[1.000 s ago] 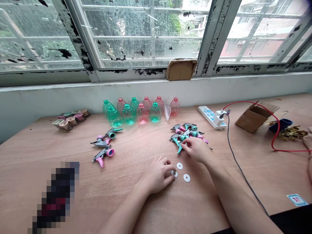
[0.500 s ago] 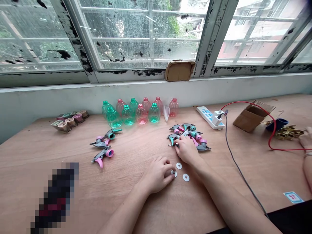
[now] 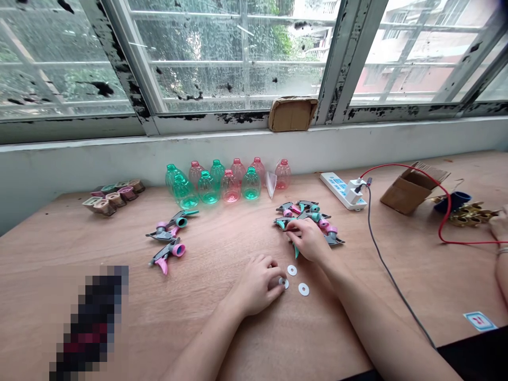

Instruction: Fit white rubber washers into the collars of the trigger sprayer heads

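Spray heads [image 3: 170,253] lie in a small group on the left of the wooden table [image 3: 99,238], with green and pink bottles [image 3: 208,191] standing behind, toward the wall; nearer the middle, the left hand [image 3: 259,284] rests curled, its fingers partly covering a white washer [image 3: 284,283], though whether it is pinched cannot be told; two more washers [image 3: 304,289] lie flat just beside it; to their right, the right hand [image 3: 310,241] bends over the near edge of a larger pile [image 3: 313,209] of spray heads, fingertips drawn together, its hold on any one piece hidden; a green trigger [image 3: 296,252], covered by that hand half a second ago, now shows below it; the left hand has not shifted, so the active work appears to lie with the right; at far right, a co-worker's hand [image 3: 499,223] is beside brass pieces [image 3: 468,217].
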The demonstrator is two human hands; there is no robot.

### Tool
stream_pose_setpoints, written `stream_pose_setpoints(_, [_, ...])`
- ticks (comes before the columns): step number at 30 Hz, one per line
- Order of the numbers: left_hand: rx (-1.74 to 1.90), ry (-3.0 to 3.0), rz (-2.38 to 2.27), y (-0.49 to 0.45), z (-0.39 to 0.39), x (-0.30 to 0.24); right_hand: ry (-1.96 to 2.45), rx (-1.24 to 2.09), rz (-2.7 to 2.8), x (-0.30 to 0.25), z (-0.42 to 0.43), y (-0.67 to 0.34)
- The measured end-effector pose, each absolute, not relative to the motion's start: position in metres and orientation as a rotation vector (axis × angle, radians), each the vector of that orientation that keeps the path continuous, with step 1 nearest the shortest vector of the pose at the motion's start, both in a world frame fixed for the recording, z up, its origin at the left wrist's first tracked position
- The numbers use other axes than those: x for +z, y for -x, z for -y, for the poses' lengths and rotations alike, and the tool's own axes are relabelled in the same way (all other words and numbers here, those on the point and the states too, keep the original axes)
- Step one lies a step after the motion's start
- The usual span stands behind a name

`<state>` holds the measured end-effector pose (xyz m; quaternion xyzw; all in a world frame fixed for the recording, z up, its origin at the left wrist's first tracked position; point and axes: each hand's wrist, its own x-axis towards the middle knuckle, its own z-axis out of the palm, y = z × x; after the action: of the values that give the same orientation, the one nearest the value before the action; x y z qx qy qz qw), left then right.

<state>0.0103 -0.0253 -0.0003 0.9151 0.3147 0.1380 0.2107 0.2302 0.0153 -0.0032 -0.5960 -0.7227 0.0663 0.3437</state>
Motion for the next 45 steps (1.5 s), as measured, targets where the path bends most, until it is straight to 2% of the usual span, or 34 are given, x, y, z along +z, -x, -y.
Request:
stream_pose_setpoints(9, [0.394,-2.533,-0.883,-0.01,0.025,-0.002,1.176,0.322,1.258,-0.001,-0.015,-0.242])
stream_pose_setpoints(11, [0.395,-2.54,-0.878,-0.01,0.025,-0.002,1.125,0.395,1.31,0.006,-0.01,-0.243])
stream_pose_setpoints(17, [0.398,-2.55,-0.884,-0.009,0.025,-0.001,1.208,0.917,1.872,0.022,0.007,-0.241])
stream_pose_setpoints(23, [0.393,-2.536,-0.891,-0.01,0.025,-0.001,1.488,0.603,2.104,0.013,0.003,-0.236])
stream_pose_setpoints(30, [0.4,-2.51,-0.897,-0.011,0.024,-0.001,1.523,0.29,2.148,0.003,-0.005,-0.235])
stream_pose_setpoints(36, [0.393,-2.455,-0.902,-0.01,0.022,-0.001,1.453,0.207,2.2,0.007,0.001,-0.23])
stream_pose_setpoints(41, [0.45,-2.421,-0.903,-0.009,0.023,0.0,1.371,0.275,2.279,0.014,0.007,-0.228])
stream_pose_setpoints(45, [0.624,-2.437,-1.307,-0.004,0.018,0.009,1.28,0.403,2.428,0.018,0.014,-0.224])
